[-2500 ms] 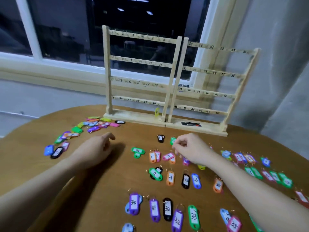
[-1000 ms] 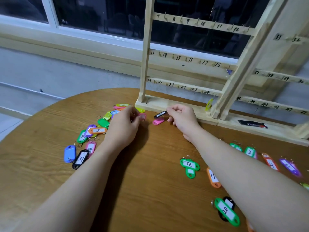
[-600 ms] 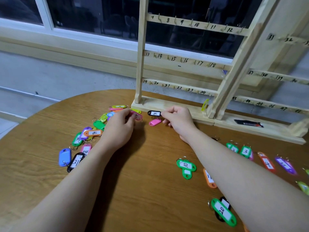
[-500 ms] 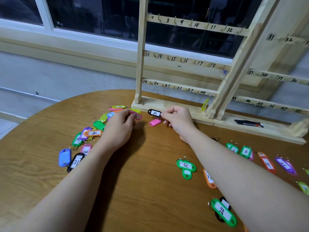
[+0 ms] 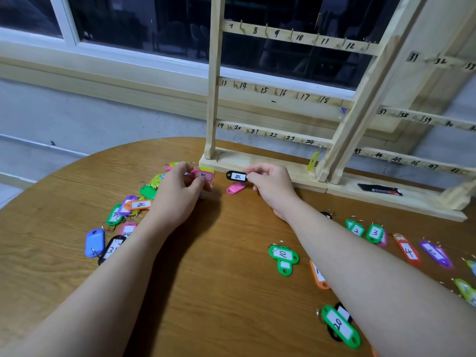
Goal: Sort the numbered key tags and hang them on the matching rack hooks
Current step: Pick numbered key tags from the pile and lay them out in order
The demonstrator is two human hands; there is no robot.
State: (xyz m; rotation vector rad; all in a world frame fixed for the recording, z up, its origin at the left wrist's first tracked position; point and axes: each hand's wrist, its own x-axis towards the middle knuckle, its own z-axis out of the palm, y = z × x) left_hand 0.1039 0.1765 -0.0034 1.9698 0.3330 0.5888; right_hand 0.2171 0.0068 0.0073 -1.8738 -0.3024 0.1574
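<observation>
Dark window [image 5: 154,24] above grey wall [image 5: 90,119], wooden table [image 5: 219,292].

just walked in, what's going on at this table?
A person is sorting numbered key tags at a wooden rack with numbered hooks. The right hand pinches a black tag reading 36; the left hand holds a pink tag. An unsorted pile lies at left, and ordered rows lie at right. One yellow tag hangs near hook 24.
</observation>
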